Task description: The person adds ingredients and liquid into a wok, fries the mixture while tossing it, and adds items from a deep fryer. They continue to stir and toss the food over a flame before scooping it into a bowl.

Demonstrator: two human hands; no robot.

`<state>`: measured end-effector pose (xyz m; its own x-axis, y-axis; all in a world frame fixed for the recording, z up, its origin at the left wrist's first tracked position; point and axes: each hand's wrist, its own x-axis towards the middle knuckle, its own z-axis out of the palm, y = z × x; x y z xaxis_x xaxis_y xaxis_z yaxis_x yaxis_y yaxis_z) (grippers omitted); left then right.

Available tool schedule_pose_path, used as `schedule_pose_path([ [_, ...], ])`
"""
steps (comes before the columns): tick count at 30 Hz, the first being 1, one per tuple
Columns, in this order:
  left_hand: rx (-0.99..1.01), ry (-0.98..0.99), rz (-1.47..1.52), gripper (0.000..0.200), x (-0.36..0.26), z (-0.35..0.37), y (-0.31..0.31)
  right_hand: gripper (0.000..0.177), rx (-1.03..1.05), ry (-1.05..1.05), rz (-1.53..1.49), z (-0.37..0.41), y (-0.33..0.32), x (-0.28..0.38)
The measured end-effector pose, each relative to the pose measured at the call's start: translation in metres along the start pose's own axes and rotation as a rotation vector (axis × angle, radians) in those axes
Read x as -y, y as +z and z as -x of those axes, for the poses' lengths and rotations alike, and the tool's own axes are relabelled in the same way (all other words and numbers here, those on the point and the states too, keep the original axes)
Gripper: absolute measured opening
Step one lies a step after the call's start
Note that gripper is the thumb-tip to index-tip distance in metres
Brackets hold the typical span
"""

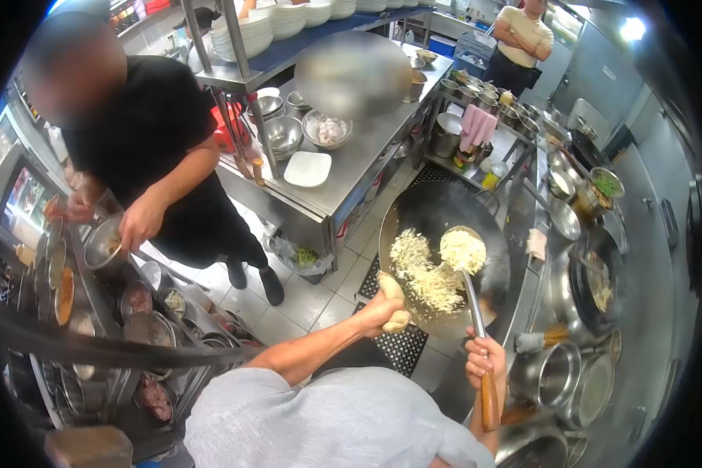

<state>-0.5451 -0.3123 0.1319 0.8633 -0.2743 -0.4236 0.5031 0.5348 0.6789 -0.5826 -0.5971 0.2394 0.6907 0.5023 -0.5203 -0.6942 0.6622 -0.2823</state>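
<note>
Kitchen line, steel bench (351, 168) behind. Left hand (386, 308): grip clamped on wok (437, 207) near edge. Right hand (485, 359): grip clamped on ladle (471, 300) handle. Ladle's long axis runs up and away from right grip. Rice (425, 277) lies beyond both grips, nearer left.

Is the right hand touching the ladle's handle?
Touching. The head view shows the right hand closed around the ladle handle.

Light: you get bright, even kitchen light; a lamp (633, 29) flares top right.
Glare: sheen on the steel bench (374, 147).
Edges: fisheye bends them; corners go black.
</note>
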Motion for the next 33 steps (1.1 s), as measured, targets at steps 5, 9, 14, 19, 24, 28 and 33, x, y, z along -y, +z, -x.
schedule_pose_path([
  [5, -0.079, -0.006, 0.089, 0.045, -0.018, -0.032, -0.021, 0.033, -0.039, 0.071, 0.411, -0.080, 0.053, 0.049],
  [9, -0.096, -0.012, 0.265, 0.044, 0.013, -0.059, -0.040, 0.038, 0.209, 0.216, 0.429, -0.168, 0.082, 0.065],
  [14, -0.145, -0.062, 0.318, 0.052, 0.019, -0.072, -0.036, 0.038, 0.387, 0.382, 0.464, -0.278, 0.132, 0.048],
  [19, -0.193, -0.045, 0.268, 0.060, 0.042, -0.089, -0.049, 0.037, 0.383, 0.351, 0.908, -0.344, 0.173, 0.023],
  [24, -0.220, -0.028, 0.250, 0.068, 0.021, -0.078, -0.050, 0.037, 0.421, 0.290, 1.141, -0.403, 0.148, 0.000],
  [28, -0.221, -0.039, 0.286, 0.065, 0.032, -0.080, -0.068, 0.041, 0.369, 0.181, 1.426, -0.416, 0.138, -0.013],
  [33, -0.227, -0.093, 0.282, 0.061, 0.034, -0.077, -0.085, 0.052, 0.377, -0.210, 1.845, -0.443, 0.096, -0.021],
])
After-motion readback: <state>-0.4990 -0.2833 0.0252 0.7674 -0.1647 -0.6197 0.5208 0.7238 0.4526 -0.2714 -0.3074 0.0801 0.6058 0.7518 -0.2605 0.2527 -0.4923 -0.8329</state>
